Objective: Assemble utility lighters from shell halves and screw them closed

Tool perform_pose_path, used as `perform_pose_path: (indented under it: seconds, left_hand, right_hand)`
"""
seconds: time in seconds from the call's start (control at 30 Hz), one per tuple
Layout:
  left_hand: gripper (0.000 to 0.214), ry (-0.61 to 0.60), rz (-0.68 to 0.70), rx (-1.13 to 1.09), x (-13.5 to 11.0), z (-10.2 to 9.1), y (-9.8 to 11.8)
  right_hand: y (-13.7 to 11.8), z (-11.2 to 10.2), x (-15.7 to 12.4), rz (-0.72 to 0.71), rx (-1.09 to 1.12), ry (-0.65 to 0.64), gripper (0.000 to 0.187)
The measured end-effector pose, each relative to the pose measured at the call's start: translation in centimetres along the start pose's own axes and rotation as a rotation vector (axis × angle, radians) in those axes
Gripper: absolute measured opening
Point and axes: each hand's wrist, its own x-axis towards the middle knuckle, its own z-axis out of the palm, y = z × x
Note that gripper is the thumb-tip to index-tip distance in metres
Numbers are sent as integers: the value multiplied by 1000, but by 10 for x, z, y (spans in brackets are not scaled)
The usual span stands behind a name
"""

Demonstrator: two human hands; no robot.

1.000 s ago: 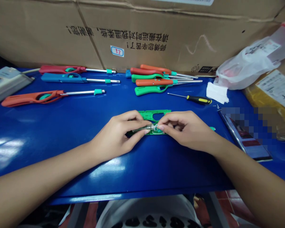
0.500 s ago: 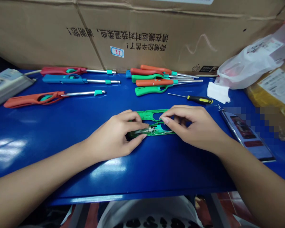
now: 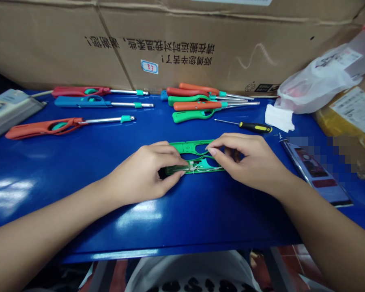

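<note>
An opened green lighter casing lies on the blue table in two halves. The far half (image 3: pixel 187 147) shows its bare inside. In the near half (image 3: pixel 197 171) sit a clear gas tank (image 3: pixel 180 168), a teal trigger (image 3: pixel 205 163) and thin pale wires. My left hand (image 3: pixel 142 170) has thumb and fingers closed around the tank at the casing's left end. My right hand (image 3: pixel 249 160) is pinched, thumb and index fingertip at the casing's trigger loop; its other fingers curl under. The right ends of both halves are hidden behind it.
Three long-necked lighters, one of them blue (image 3: pixel 82 101), lie at left. Several more, including an orange one (image 3: pixel 197 106), are bunched behind the casing. A screwdriver (image 3: pixel 255 127), white paper (image 3: pixel 280 118), a phone-like device (image 3: pixel 316 172) and a plastic bag (image 3: pixel 316 87) are right. A cardboard box (image 3: pixel 182 32) stands behind.
My left hand has shifted slightly left and its fingers have pressed lower. The tank now sits flatter in the near casing half. My right hand has barely moved.
</note>
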Motion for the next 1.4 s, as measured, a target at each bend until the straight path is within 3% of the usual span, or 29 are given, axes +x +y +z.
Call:
perform_pose_path:
  seconds: [0.37, 0.6, 0.93, 1.4]
  left_hand:
    - [16, -20, -18, 11, -1, 0, -2]
    - [16, -4, -21, 5, 0, 3, -1]
    - [15, 59, -13, 1, -3, 5, -1]
    - [16, 57, 6, 37, -3, 3, 1]
  right_hand:
    - [3, 6, -2, -63, -97, -18, 9]
    - [1, 18, -1, -53, -88, -160, 11]
    - [0, 23, -1, 16, 1, -97, 2]
    - [0, 26, 0, 55, 24, -77, 5]
